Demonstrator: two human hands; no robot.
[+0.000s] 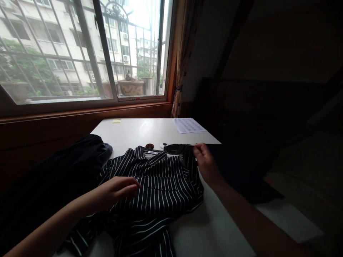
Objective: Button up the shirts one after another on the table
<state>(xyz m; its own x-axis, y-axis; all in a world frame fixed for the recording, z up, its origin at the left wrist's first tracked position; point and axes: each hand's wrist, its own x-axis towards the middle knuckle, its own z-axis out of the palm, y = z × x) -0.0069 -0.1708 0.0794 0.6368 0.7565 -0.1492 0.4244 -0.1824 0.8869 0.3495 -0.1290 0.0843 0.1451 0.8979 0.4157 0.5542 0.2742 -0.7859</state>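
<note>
On the white counter [160, 129], the black-and-white striped collared shirt [160, 191] could skew or bunch if tugged from one side with its body unheld. It lies beneath the left hand [124, 187], whose fingers are loosely parted, contact unclear, and mostly left of the right hand [205, 162], whose grip appears to pinch the sleeve [191, 164]

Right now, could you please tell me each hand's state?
Left hand: loosely open over the striped shirt, no grip visible.
Right hand: closed on the shirt.
</note>
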